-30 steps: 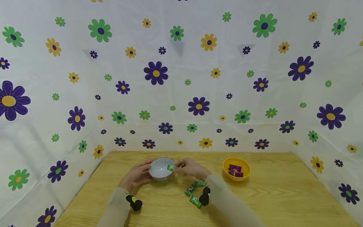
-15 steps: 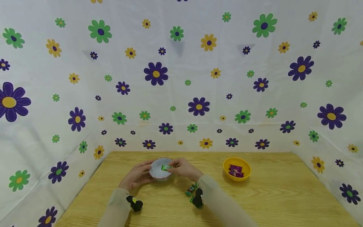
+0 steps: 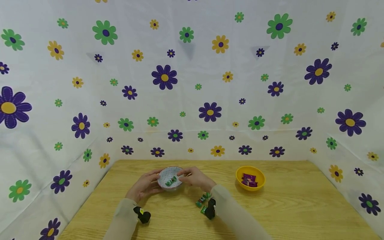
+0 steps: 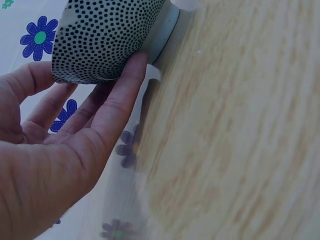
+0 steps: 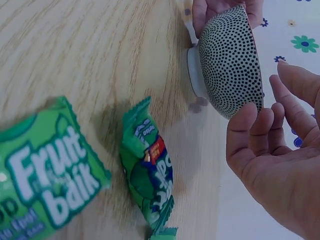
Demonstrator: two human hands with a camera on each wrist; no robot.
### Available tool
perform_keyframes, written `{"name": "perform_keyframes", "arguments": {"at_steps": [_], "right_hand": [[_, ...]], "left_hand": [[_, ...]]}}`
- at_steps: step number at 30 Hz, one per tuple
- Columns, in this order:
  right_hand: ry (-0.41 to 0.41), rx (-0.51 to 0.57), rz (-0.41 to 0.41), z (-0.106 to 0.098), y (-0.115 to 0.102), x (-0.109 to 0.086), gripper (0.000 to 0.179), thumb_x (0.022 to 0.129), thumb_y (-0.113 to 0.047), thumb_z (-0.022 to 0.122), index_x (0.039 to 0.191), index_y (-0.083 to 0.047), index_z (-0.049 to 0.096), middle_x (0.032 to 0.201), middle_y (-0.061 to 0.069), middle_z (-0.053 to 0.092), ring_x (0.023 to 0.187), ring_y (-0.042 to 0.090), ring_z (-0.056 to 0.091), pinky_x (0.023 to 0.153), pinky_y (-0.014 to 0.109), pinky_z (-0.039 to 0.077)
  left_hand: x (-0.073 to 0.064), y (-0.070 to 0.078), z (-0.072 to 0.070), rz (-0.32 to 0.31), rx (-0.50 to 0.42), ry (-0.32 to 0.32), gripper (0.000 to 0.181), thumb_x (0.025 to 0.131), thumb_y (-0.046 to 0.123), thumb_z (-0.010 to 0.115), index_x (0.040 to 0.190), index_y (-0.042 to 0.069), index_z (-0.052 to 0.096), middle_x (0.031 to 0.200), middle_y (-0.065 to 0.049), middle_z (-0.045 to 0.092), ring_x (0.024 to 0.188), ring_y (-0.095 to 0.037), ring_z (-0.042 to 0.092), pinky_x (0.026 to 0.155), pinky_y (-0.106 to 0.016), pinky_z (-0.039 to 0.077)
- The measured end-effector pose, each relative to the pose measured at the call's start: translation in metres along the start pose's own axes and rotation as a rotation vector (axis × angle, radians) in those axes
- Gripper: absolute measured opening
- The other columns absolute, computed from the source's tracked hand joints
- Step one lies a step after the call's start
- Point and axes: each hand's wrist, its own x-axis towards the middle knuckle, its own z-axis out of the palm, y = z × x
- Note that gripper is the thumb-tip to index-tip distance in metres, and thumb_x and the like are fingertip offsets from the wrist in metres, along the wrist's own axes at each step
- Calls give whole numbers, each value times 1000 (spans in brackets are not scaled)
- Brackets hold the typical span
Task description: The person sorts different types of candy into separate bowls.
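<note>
A small bowl (image 3: 164,181) with a dark dotted pattern and reddish rim stands upright on the wooden table. Inside it lies a green-wrapped candy (image 3: 171,181). My left hand (image 3: 145,186) holds the bowl's left side, thumb and fingers spread around its wall; the left wrist view shows the fingertips on the dotted outside (image 4: 107,42). Over the bowl's right rim hovers my right hand (image 3: 198,178), fingers bent loosely with nothing between them. Below that hand, green candies (image 5: 147,165) lie on the table, one of them printed "Fruit" (image 5: 50,170); my right wrist camera partly covers them in the head view.
To the right stands a yellow bowl (image 3: 250,189) with several purple-wrapped candies (image 3: 249,180) in it. A white cloth with printed flowers (image 3: 210,112) hangs behind and along both sides of the table (image 3: 300,206).
My right hand has moved left over the dotted bowl and let go of the green candy, which now lies inside. The left hand has stayed on the bowl.
</note>
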Motion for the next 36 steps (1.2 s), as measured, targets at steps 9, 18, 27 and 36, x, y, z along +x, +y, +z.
{"name": "perform_keyframes", "arguments": {"at_steps": [9, 18, 27, 36], "right_hand": [[-38, 73, -2, -15, 7, -12, 35, 98, -21, 60, 127, -2, 64, 123, 9, 60, 103, 18, 54, 97, 54, 49], [2, -4, -1, -35, 18, -24, 31, 96, -22, 63, 122, -6, 68, 120, 6, 64, 98, 17, 54, 91, 46, 50], [25, -106, 56, -54, 35, -42, 31, 94, -26, 65, 120, -9, 70, 116, 3, 67, 96, 17, 54, 84, 32, 48], [23, -158, 103, -70, 43, -61, 26, 94, -19, 65, 117, -9, 72, 118, 4, 67, 96, 20, 51, 81, 30, 42]], "left_hand": [[-2, 0, 1, 8, 30, 3, 48, 102, 17, 48, 149, 13, 43, 150, -21, 37, 119, -31, 55, 95, -48, 53], [0, 0, 2, 0, 23, 6, 50, 100, 16, 49, 149, 12, 42, 150, -22, 38, 120, -32, 54, 95, -48, 53], [-1, -1, 0, -3, 33, 9, 50, 102, 17, 46, 150, 10, 39, 147, -25, 36, 116, -31, 56, 95, -49, 53], [0, 1, 2, 3, 36, -7, 50, 102, 17, 45, 150, 7, 38, 145, -25, 38, 110, -26, 60, 94, -48, 53]]}}
